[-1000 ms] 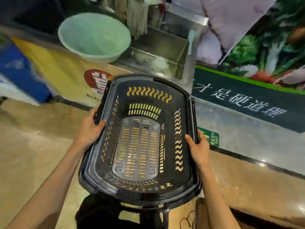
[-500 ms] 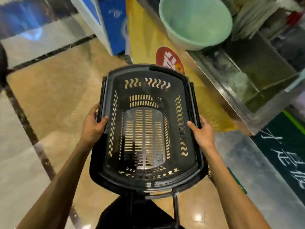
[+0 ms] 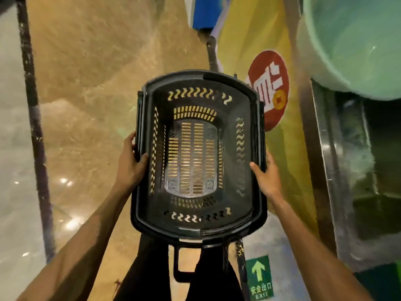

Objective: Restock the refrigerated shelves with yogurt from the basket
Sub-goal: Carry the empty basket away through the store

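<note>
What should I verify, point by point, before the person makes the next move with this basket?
1. Left hand grips the left rim of the basket: ok.
2. Right hand holds the right rim: ok.
3. Yogurt inside the basket: not ok, it is empty.
4. Refrigerated shelves in view: not ok, none visible.
5. Basket apart from the green basin on the right: ok.
</note>
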